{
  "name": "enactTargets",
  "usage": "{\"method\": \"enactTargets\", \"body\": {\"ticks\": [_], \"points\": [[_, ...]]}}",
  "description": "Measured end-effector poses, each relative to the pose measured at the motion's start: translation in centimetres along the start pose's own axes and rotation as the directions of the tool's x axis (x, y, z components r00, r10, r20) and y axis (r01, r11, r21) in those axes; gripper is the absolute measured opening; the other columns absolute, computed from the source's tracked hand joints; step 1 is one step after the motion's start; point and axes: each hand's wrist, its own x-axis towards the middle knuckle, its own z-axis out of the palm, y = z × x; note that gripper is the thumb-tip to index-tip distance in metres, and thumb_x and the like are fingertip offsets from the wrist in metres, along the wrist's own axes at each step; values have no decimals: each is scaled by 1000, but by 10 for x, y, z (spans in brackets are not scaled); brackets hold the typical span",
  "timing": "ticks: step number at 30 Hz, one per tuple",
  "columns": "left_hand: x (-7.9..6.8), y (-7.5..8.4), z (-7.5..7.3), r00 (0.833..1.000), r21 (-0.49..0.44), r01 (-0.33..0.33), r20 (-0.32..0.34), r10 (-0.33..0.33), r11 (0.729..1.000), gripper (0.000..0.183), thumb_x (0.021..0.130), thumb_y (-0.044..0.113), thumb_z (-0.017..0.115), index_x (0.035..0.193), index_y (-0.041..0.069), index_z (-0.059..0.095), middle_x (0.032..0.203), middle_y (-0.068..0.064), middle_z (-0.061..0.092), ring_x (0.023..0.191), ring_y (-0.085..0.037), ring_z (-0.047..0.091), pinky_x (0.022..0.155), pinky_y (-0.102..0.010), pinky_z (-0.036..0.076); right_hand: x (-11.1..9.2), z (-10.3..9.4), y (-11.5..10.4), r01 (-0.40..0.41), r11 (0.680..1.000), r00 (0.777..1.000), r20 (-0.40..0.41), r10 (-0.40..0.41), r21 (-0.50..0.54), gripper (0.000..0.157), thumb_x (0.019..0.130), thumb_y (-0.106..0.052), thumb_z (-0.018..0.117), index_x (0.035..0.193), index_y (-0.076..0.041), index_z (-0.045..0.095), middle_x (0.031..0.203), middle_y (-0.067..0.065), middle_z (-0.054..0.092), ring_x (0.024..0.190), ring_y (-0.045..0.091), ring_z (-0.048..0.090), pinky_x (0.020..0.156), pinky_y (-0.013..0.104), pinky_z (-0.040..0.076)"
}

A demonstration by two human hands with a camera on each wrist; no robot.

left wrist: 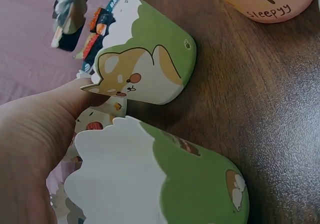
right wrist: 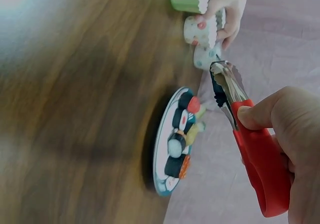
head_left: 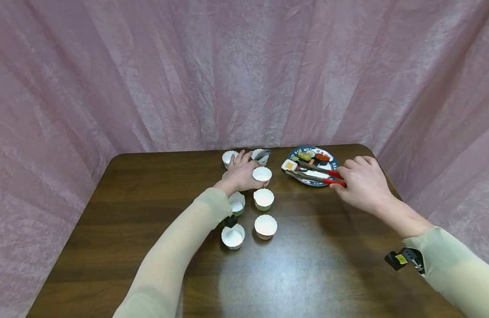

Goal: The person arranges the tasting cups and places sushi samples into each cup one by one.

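The right grip (right wrist: pixel 298 133) holds red-handled tongs (right wrist: pixel 257 159) near a plate (right wrist: pixel 160 143) of sushi pieces (right wrist: pixel 175 146), with patterned cups (right wrist: pixel 196 30) beyond.

A pale glare whitened the near part of the wooden tabletop (head_left: pixel 286 276), soft shadows spread near the right hand (head_left: pixel 363 183), and the left wrist view looked dim, while the right wrist view blurred slightly around the blue-rimmed plate (right wrist: pixel 160 146).

On the brown wooden bench (head_left: pixel 121 212), round white-rimmed paper cups (head_left: pixel 264 201) stand in two front-to-back columns, a pink velvety curtain (head_left: pixel 197 79) behind. Right of the rear cups lies a round blue-and-white plate (head_left: pixel 331 160) bearing dark-wrapped sushi pieces (head_left: pixel 322 157). Red-handled metal tongs (right wrist: pixel 256 144) reach leftward over it from the right grip (head_left: pixel 361 181).
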Motion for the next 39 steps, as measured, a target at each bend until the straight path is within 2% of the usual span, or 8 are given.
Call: {"method": "enactTargets", "body": {"ticks": [8,14,20,29,39], "points": [[0,1,0,1000,-12,0,-4,0,1000,69,82,69,71,136,27,65,169,-7,15,156,-32,-1,121,-60,-5,15,1,-15,41,999,999,-17,-41,12,27,80,-27,79,94,-5,74,85,8,64,90,35,56,97,58,36],[1,1,1,1000,-9,17,6,-17,1000,70,82,69,71,137,26,65,169,-7,14,156,-31,-3,121,-60,-5,24,7,-24,49,998,999,20,-49,31,30,83,-29,80,101,-5,75,95,10,69,95,35,57,100,58,35],[1,2,-1,1000,-1,25,4,-25,1000,69,82,68,71,137,27,64,170,-7,14,156,-31,-2,121,-60,-4,31,13,-32,56,998,998,35,-57,32,35,83,-31,80,105,-4,75,98,11,69,99,36,57,101,57,35],[-5,5,-2,1000,14,-1,-22,1,1000,67,83,67,71,135,26,65,169,-8,18,156,-33,4,121,-61,1,38,18,-38,75,997,996,43,-75,15,32,82,-32,80,98,-5,73,95,11,67,100,35,57,99,56,36],[-5,4,-4,1000,20,-5,-26,6,1000,69,83,67,71,136,24,64,169,-10,18,156,-34,5,121,-61,2,47,17,-41,101,995,995,23,-100,-9,31,80,-33,81,92,-6,72,95,11,67,100,35,58,97,55,38]]}}
